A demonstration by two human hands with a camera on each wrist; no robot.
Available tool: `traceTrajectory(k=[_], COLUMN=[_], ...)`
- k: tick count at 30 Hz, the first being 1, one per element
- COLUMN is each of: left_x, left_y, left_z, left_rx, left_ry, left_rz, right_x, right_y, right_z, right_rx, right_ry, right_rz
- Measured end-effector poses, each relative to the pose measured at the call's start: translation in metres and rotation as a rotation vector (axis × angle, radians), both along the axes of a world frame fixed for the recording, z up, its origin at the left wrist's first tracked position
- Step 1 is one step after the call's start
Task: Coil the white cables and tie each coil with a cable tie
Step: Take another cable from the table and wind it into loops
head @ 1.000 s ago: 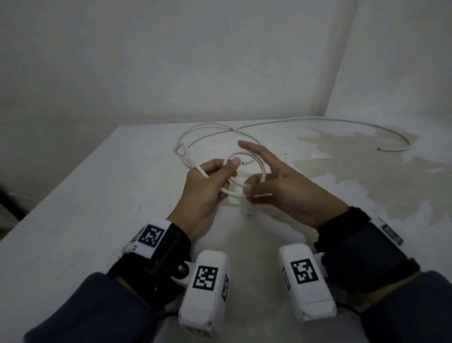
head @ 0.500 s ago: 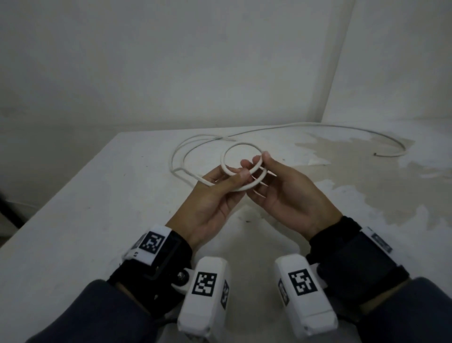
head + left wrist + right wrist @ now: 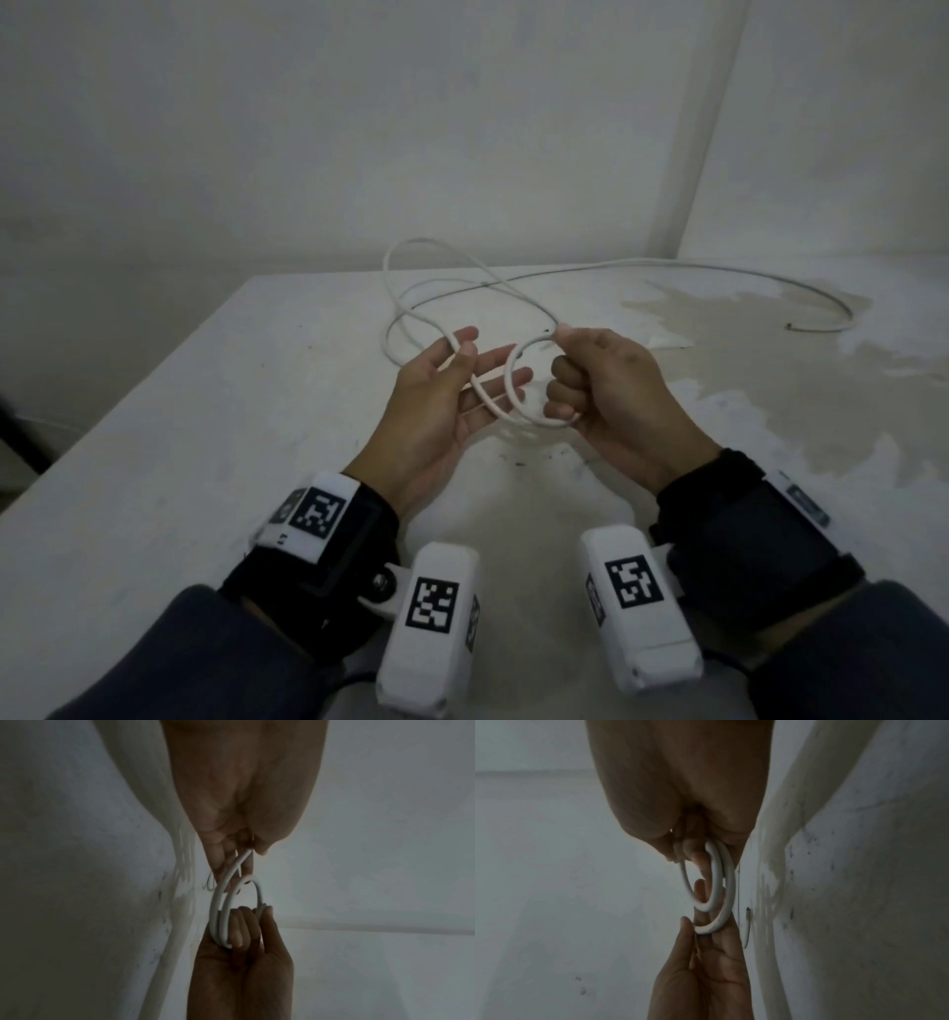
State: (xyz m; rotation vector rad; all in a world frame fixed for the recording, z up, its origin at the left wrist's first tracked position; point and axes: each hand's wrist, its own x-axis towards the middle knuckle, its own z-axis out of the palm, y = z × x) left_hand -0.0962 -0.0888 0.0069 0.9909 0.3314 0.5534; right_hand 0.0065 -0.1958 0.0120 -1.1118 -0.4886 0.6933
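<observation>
Gripping the small coil (image 3: 534,385) in a curled fist, the right hand (image 3: 611,390) is closing its fingers through the loops and pinching the cable near the top with the thumb, which looks like a way of keeping the two turns stacked so they are not springing apart. Both wrist views are showing those two turns lying side by side, one slightly inside the other, so the coil is only beginning and most of the winding is likely remaining. Just beside it, the left hand (image 3: 441,406) is lying palm-up with its fingers nearly straight, and the feeding strand is passing between thumb and fingers; the left wrist view is suggesting a light pinch there, probably so the cable is sliding through under some tension while being guided toward the next turn. Both hands are hovering above the white table (image 3: 154,462) rather than resting on it, which is giving the loops room to hang freely. Farther back, the loose white cable (image 3: 441,288) is lying in wide slack loops on the tabletop, and its long tail is sweeping off to the far right across a stained patch (image 3: 770,360) of the surface. No cable tie is showing in any view.
</observation>
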Motion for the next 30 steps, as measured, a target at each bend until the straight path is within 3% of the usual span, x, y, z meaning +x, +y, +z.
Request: traceTrajectory(k=[9,15,22,30], left_x=[-0.001,-0.001,-0.004,-0.003], left_y=[-0.006,-0.013,-0.021,-0.018], left_z=[0.0,0.003,0.009,0.009], left_rx=[0.334,0.449,0.75,0.766], left_ry=[0.118,0.151,0.31,0.412], left_rz=[-0.085,-0.163,-0.159,-0.131], right_x=[-0.005,-0.006,-0.008,-0.008], right_y=[-0.007,-0.01,-0.011,-0.01], right_z=[0.003,0.004,0.005,0.009], right_rx=[-0.135,-0.171,-0.214,-0.178], right_ry=[-0.172,-0.268,-0.337,-0.074], right_rz=[0.096,0.13,0.197,0.249])
